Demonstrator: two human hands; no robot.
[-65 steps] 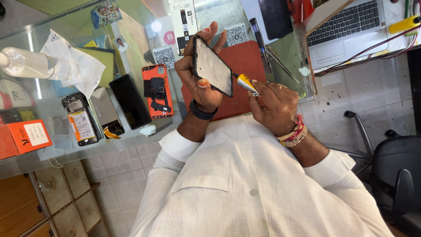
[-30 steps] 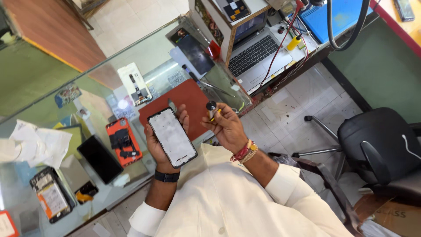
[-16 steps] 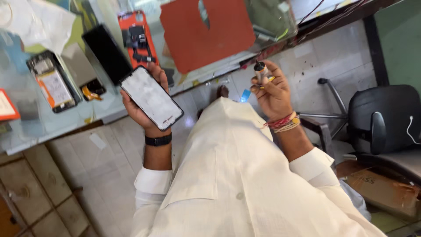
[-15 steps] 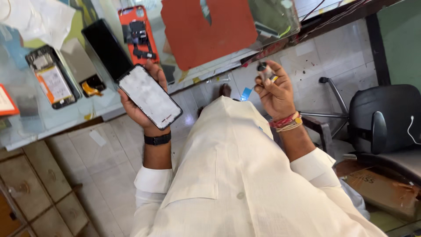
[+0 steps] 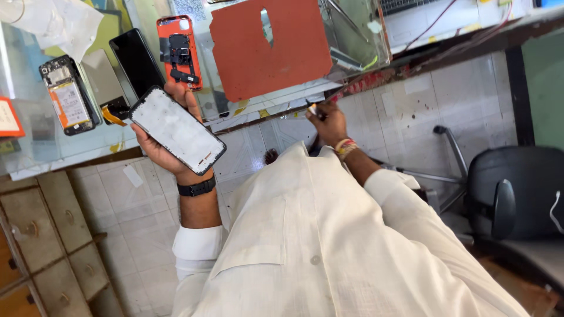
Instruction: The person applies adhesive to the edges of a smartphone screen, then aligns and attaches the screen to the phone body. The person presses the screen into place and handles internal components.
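Left hand (image 5: 170, 138) wrapped around a phone screen panel (image 5: 178, 130), fingers curled over its far long edge, palm behind it. Panel tilted, pale face turned toward the camera, black rim all round, held out in front of the white shirt (image 5: 329, 252) and just short of the bench (image 5: 70, 155) edge. Black wristband (image 5: 197, 188) on that wrist, rolled cuff below it.

Right hand (image 5: 329, 120) well apart from the panel, off to the right, closed in a pinch on a small tool (image 5: 313, 109) with a pale tip; tip raised close to the underside of the bench edge. Coloured thread bands (image 5: 345, 147) on that wrist.

On the glass bench, just beyond the held panel: an opened orange phone body (image 5: 179, 50) with its boards showing, a black screen (image 5: 137, 58) lying beside it, a grey back plate (image 5: 100, 76) next to that, and another opened phone (image 5: 67, 97) with a battery in view. Rust-red work mat (image 5: 270, 47) to the right of these, with a slot cut in it. Crumpled white paper (image 5: 64, 23) at the far left corner. Below the bench, wooden drawers (image 5: 41, 235) at left, tiled floor in the middle, a black chair (image 5: 517, 188) at right.
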